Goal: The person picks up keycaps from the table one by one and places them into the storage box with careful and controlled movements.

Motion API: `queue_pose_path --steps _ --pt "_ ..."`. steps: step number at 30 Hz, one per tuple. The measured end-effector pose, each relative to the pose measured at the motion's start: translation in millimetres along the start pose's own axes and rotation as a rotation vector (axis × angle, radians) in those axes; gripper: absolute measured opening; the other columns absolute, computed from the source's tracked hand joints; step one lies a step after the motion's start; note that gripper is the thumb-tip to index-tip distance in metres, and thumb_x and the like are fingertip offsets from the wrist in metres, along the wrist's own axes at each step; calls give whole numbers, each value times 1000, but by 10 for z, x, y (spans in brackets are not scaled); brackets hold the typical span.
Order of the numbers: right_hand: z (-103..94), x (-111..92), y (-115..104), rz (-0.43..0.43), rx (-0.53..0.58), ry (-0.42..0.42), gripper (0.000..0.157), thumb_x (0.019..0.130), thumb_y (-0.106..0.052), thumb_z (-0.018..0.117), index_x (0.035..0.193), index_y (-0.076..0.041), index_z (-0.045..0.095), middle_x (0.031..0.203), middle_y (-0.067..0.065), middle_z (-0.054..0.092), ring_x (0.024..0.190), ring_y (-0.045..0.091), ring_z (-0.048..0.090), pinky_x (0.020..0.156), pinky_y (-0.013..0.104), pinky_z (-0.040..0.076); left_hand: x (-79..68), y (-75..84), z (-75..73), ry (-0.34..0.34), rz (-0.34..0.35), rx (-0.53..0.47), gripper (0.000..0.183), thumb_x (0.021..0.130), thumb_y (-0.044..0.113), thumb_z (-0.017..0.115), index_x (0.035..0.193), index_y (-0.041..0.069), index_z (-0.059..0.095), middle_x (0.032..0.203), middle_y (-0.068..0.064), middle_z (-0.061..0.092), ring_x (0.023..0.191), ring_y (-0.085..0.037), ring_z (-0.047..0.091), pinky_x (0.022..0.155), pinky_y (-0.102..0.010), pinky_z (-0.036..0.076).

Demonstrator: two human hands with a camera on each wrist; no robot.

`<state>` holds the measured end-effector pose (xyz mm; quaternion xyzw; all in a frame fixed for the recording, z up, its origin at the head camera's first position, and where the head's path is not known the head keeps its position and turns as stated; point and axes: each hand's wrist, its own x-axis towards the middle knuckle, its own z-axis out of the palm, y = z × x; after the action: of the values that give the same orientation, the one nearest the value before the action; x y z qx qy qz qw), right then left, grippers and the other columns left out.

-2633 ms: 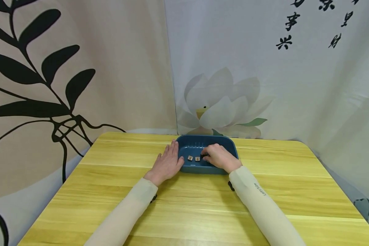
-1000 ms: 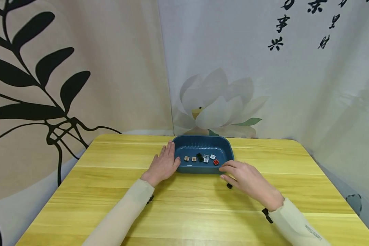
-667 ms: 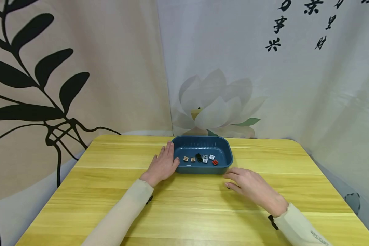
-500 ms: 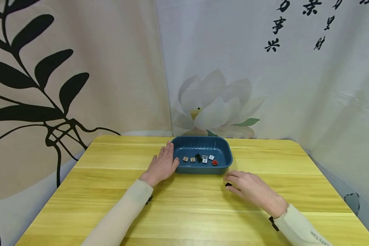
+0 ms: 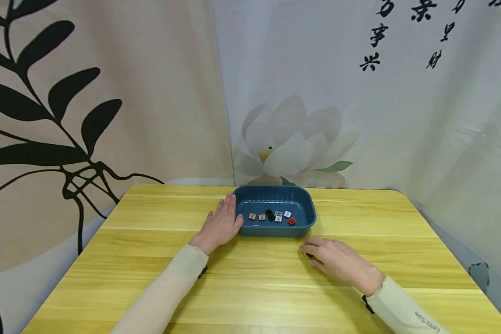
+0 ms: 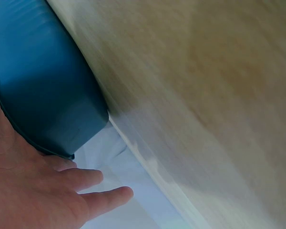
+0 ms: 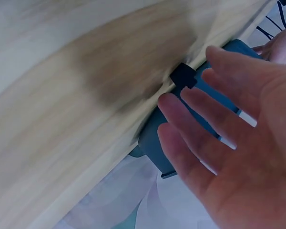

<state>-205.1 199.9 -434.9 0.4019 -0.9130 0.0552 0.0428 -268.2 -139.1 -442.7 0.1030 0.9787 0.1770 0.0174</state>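
In the head view my left hand (image 5: 219, 225) lies with straight fingers along the left side of a blue rectangular tray (image 5: 275, 230). The left wrist view shows its fingers (image 6: 83, 180) against the tray wall. In front of the tray's right corner, my right hand (image 5: 342, 262) hovers low over the table, fingers loosely bent. A small black block (image 7: 183, 75) sits at its fingertips, mostly covered by them from above. No firm grip on it shows. Inside the tray lie a red block (image 5: 292, 221), dark blocks (image 5: 270, 215) and several small pale blocks (image 5: 278, 219).
The wooden table (image 5: 259, 292) carries the tray close to its far edge. Behind it hangs a curtain (image 5: 171, 93) printed with leaves, a lotus flower and characters.
My right hand has come out of the tray and moved toward me and right, then sunk lower, fingertips closing in around the black block. My left hand has stayed at the tray.
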Motion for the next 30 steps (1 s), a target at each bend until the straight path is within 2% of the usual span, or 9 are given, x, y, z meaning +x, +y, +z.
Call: queue_pose_path --steps 7,17,23,30 --pt "31 -2 6 6 -6 15 18 91 -5 76 108 -11 77 104 1 69 92 16 68 79 36 59 4 4 1 -6 6 11 74 109 41 35 165 1 8 173 -14 2 157 -40 13 119 -67 23" --pt "46 -28 17 6 1 29 15 88 -2 79 98 -14 75 90 -4 63 78 11 64 65 31 55 6 -4 19 -3 7 4 74 109 41 35 165 0 9 173 -15 4 157 -41 15 118 -68 24" --pt "26 -28 9 21 -4 30 11 91 -5 76 95 -14 74 89 -5 62 74 9 61 63 30 53 -5 -6 17 -4 9 -3 73 109 40 35 165 0 9 173 -15 4 157 -41 15 117 -68 24" --pt "-77 7 5 21 -11 122 10 90 -6 77 98 -12 76 91 -5 64 76 9 63 67 32 56 0 -12 18 -3 12 0 74 109 40 35 165 0 8 173 -15 4 157 -40 14 118 -67 24"
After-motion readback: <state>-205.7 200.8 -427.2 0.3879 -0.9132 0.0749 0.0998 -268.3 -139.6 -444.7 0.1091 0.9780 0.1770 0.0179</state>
